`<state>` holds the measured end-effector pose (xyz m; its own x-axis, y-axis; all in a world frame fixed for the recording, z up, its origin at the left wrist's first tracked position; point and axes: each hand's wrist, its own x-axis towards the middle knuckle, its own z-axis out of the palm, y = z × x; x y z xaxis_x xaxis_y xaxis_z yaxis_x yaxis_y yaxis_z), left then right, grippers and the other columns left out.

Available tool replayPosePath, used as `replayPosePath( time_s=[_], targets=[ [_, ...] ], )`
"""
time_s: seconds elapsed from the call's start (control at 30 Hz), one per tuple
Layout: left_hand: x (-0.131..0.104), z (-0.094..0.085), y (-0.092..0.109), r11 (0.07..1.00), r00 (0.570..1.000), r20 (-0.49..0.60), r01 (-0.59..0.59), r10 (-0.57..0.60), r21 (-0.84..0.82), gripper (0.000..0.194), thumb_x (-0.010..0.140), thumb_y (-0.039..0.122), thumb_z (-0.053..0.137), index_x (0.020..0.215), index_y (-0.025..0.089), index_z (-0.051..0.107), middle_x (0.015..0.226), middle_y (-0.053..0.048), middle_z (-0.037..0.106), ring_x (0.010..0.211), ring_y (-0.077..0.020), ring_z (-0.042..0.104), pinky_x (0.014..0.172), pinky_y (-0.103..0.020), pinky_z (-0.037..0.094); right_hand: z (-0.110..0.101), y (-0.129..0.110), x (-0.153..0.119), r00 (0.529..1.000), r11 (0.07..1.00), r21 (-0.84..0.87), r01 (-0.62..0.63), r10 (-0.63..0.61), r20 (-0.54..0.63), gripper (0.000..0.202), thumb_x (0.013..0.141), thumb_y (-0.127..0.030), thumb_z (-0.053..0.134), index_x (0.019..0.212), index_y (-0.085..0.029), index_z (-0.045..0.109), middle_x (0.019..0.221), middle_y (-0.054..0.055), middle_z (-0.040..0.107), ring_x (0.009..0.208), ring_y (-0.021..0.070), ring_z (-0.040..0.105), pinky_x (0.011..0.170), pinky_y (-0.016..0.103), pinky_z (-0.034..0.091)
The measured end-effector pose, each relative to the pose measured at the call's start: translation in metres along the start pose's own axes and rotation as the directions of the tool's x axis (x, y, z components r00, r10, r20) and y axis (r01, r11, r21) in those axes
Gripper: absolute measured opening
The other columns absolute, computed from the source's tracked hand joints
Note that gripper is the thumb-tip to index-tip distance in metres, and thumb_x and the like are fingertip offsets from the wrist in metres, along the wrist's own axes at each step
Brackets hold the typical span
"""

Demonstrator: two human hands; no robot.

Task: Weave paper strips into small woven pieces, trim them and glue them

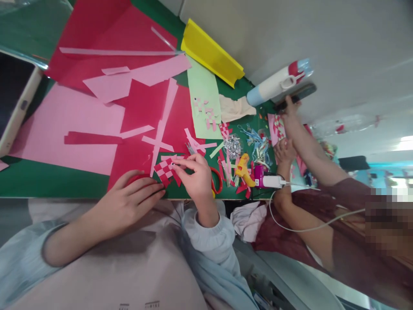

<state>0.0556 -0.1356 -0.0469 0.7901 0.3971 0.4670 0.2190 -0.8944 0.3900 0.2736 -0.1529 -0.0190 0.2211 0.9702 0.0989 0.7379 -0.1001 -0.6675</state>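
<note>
My right hand (pixel 197 174) is closed in a pinch, with a small black-and-white googly eye (pixel 173 164) between thumb and index finger. Directly under it lies a red-and-pink checked woven paper piece (pixel 164 170) with loose strip ends. My left hand (pixel 130 198) rests nearly flat at the table's front edge, fingers stretched out together, their tips at the woven piece's lower left edge. Something red shows partly under that hand. Red-handled scissors (pixel 217 181) lie just right of my right wrist, partly hidden by it.
Red card (pixel 142 99) and pink sheets (pixel 74 116) cover the left. Rightward are a tub of shiny googly eyes (pixel 232 145), yellow glue gun (pixel 244 169), white charger (pixel 272 181) with cable, bottle (pixel 274 87) and yellow tray (pixel 211 51). Another person's hand (pixel 291 104) touches a phone (pixel 301 92).
</note>
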Motion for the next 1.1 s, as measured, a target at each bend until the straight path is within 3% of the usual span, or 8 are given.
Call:
replayPosePath(
  time_s=[0.17, 0.33, 0.57, 0.73, 0.97, 1.1],
  targets=[
    [0.000, -0.006, -0.001, 0.997, 1.000, -0.011, 0.026, -0.026, 0.070, 0.033, 0.095, 0.012, 0.054, 0.122, 0.023, 0.070, 0.116, -0.007, 0.077, 0.099, -0.0257, 0.067, 0.095, -0.044, 0.046, -0.008, 0.003, -0.003, 1.000, 0.999, -0.043, 0.024, -0.024, -0.001, 0.015, 0.083, -0.022, 0.080, 0.095, -0.030, 0.083, 0.081, 0.001, 0.058, 0.085, 0.0172, 0.059, 0.085, 0.033, 0.053],
    [-0.002, 0.000, 0.005, 0.992, 0.997, 0.032, 0.072, -0.076, 0.107, 0.038, 0.097, 0.013, 0.049, 0.130, 0.022, 0.066, 0.122, -0.008, 0.075, 0.101, -0.0267, 0.066, 0.091, -0.043, 0.045, 0.005, -0.001, -0.005, 0.995, 0.993, -0.063, 0.097, -0.096, 0.018, 0.013, 0.083, -0.024, 0.080, 0.095, -0.026, 0.084, 0.081, 0.003, 0.058, 0.086, 0.0187, 0.057, 0.086, 0.035, 0.051],
    [-0.005, 0.005, 0.008, 0.984, 0.998, 0.041, 0.034, -0.041, 0.174, 0.025, 0.097, 0.016, 0.050, 0.104, 0.019, 0.073, 0.124, -0.010, 0.074, 0.098, -0.0280, 0.065, 0.086, -0.045, 0.046, 0.022, -0.007, -0.001, 0.991, 0.992, -0.032, 0.119, -0.116, 0.069, 0.012, 0.085, -0.028, 0.078, 0.096, -0.030, 0.083, 0.084, 0.003, 0.058, 0.090, 0.0181, 0.056, 0.090, 0.035, 0.049],
    [-0.006, 0.004, 0.007, 0.993, 0.998, 0.016, 0.058, -0.060, 0.100, 0.023, 0.096, 0.022, 0.052, 0.107, 0.022, 0.072, 0.124, -0.009, 0.074, 0.098, -0.0273, 0.066, 0.087, -0.045, 0.047, 0.026, -0.005, -0.001, 0.991, 0.996, -0.012, 0.091, -0.090, 0.097, 0.013, 0.085, -0.028, 0.078, 0.097, -0.028, 0.083, 0.084, 0.003, 0.058, 0.089, 0.0178, 0.056, 0.090, 0.034, 0.049],
    [-0.004, -0.004, 0.011, 0.951, 0.958, 0.008, 0.283, -0.286, 0.125, 0.021, 0.094, 0.016, 0.050, 0.096, 0.021, 0.070, 0.123, -0.008, 0.073, 0.111, -0.0306, 0.066, 0.091, -0.048, 0.050, 0.028, -0.002, -0.002, 0.992, 0.998, 0.008, 0.063, -0.064, 0.105, 0.016, 0.084, -0.029, 0.079, 0.099, -0.028, 0.083, 0.086, 0.003, 0.060, 0.092, 0.0176, 0.057, 0.092, 0.033, 0.050],
    [0.004, -0.007, 0.010, 0.943, 0.958, 0.023, 0.278, -0.287, 0.184, 0.019, 0.093, 0.014, 0.049, 0.094, 0.019, 0.067, 0.124, -0.011, 0.073, 0.110, -0.0321, 0.065, 0.089, -0.049, 0.050, 0.028, -0.002, -0.001, 0.992, 0.998, -0.004, 0.063, -0.063, 0.107, 0.015, 0.085, -0.029, 0.079, 0.099, -0.028, 0.083, 0.086, 0.003, 0.059, 0.091, 0.0178, 0.058, 0.090, 0.034, 0.050]
  ],
)
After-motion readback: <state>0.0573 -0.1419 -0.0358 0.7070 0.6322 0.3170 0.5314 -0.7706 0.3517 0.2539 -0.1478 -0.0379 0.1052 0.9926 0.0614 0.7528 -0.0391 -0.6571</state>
